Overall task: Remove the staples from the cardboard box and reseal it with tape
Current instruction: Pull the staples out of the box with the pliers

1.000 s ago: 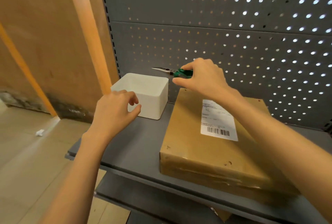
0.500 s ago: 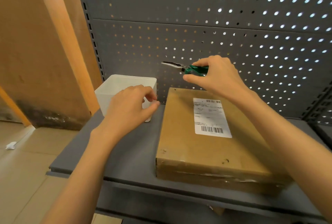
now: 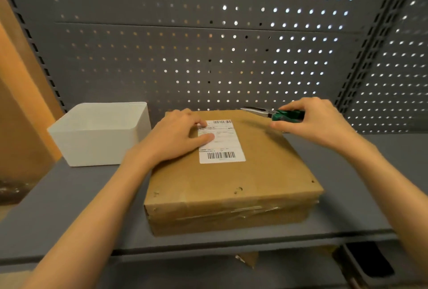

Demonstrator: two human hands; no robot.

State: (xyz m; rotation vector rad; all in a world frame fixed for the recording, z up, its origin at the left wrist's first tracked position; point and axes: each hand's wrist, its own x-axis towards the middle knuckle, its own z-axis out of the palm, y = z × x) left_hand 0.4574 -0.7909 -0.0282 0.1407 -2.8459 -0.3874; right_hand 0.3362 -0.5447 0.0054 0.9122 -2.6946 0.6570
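Observation:
A flat brown cardboard box [image 3: 261,173] lies on the grey shelf [image 3: 69,207], with a white shipping label [image 3: 225,149] on its top and clear tape along its front side. Small staple marks show near the top's front edge [image 3: 238,189]. My left hand [image 3: 178,136] rests flat on the box top, fingers spread over the label's left part. My right hand [image 3: 317,119] hovers over the box's far right corner, closed around green-handled needle-nose pliers [image 3: 275,114] whose jaws point left.
A white square tub [image 3: 97,136] stands on the shelf left of the box. A grey pegboard wall [image 3: 208,57] backs the shelf. A wooden panel [image 3: 20,103] rises at the left. Below the shelf a cardboard piece [image 3: 247,259] and a dark object [image 3: 368,261] show.
My left hand went from beside the white tub onto the box top. My right hand with the pliers shifted right, over the far right corner. The view swung right and down.

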